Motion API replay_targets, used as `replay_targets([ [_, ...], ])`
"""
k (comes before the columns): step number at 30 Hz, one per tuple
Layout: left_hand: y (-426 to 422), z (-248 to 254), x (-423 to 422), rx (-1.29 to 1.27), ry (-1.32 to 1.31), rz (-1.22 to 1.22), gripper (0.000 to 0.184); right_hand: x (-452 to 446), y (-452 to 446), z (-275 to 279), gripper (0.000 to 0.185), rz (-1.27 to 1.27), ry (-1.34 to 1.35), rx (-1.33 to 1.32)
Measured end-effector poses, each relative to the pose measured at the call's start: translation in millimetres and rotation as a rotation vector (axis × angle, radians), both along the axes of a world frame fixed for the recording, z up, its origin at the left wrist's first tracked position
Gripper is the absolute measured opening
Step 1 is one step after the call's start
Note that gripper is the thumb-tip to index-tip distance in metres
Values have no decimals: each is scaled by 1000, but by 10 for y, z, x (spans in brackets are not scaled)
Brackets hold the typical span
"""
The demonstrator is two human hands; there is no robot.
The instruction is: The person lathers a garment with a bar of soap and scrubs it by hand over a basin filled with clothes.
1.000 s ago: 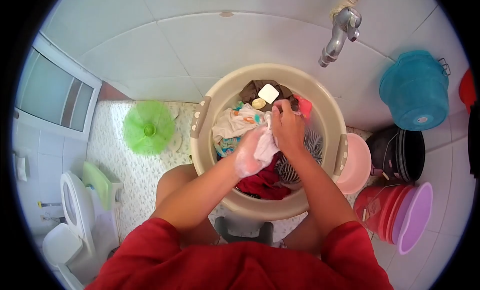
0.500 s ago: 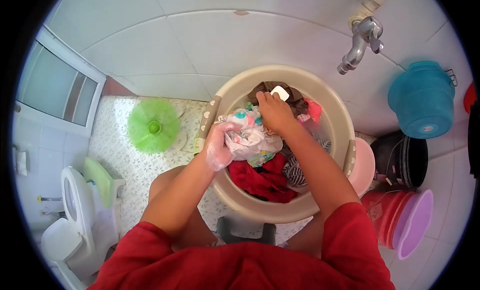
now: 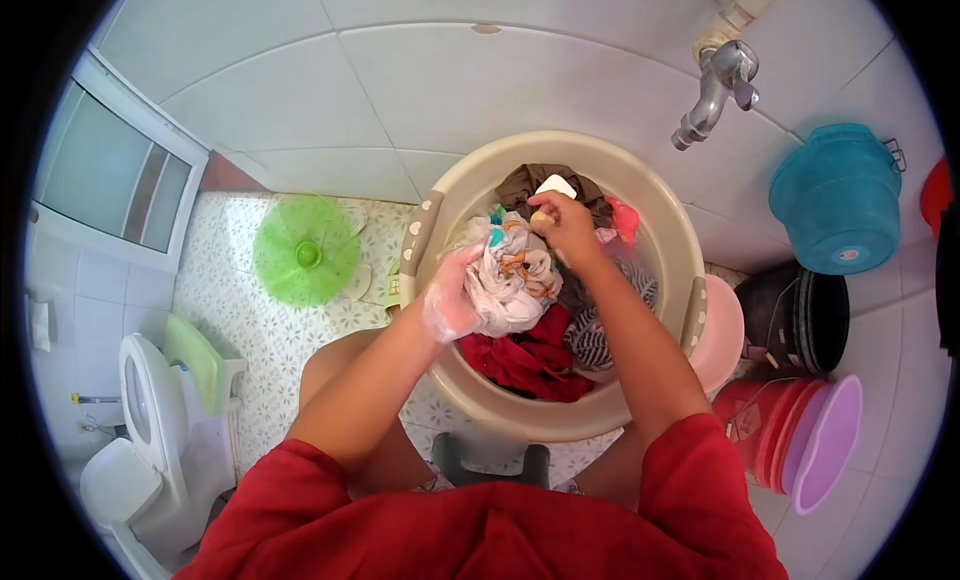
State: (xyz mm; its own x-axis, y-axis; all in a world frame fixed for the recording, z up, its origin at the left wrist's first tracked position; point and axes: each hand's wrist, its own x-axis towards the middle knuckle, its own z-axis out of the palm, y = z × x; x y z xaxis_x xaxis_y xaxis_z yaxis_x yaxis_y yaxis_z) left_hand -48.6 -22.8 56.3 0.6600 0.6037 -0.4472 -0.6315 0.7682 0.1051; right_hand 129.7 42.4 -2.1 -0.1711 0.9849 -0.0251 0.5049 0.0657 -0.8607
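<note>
A large beige washtub (image 3: 664, 200) stands in front of me with wet clothes in it. My left hand (image 3: 452, 298), covered in suds, grips the left side of a bunched white printed garment (image 3: 508, 275). Just above that garment's right side, my right hand (image 3: 566, 230) is closed, with a small pale-yellow bar of soap (image 3: 541, 218) showing at its fingertips. Beyond the fingers a white flat object (image 3: 557, 186) rests on brown cloth (image 3: 520, 183). Red cloth (image 3: 530, 364) and a striped cloth (image 3: 590, 338) lie nearer to me in the tub.
A chrome tap (image 3: 715, 95) juts from the tiled wall. At right are a blue bucket (image 3: 838, 205), a black bucket (image 3: 822, 320), a pink basin (image 3: 722, 330) and a purple basin (image 3: 832, 445). A green mesh cover (image 3: 305, 250) and a toilet (image 3: 150, 400) are at left.
My right hand has lifted slightly off the white garment, and the pale-yellow soap shows at its fingers. The garment has been turned and bunched, exposing orange-brown parts; my left hand still holds it.
</note>
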Motion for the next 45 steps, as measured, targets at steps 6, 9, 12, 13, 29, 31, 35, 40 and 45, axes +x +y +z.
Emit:
replay_targets([
  [6, 59, -122, -14, 94, -21, 35, 41, -10, -334, 430, 28, -18, 1134, -165],
  [9, 77, -263, 55, 46, -25, 46, 40, -470, -629, 522, 30, 116, 281, 184],
  [12, 100, -542, 49, 198, -184, 123, 38, -644, -539, 262, 28, 72, -186, 621],
  [13, 147, -456, 118, 320, -347, -16, 36, -662, -481, 269, 27, -3, -201, 729],
  [29, 115, -117, 308, 136, -11, 11, 39, -465, -359, 428, 25, -138, 215, 36],
  [31, 102, 17, 288, 103, -5, 44, 41, -423, -165, 382, 27, -119, 370, -323],
  [35, 160, -26, 209, 139, -252, 14, 36, -285, 118, 21, 29, -189, 407, -482],
  [40, 214, 1, 160, 66, 11, 116, 22, -132, 142, -215, 21, -308, 146, -95],
  [45, 250, -58, 173, 75, 18, 79, 25, -1, -155, 9, 22, -148, -377, 611],
])
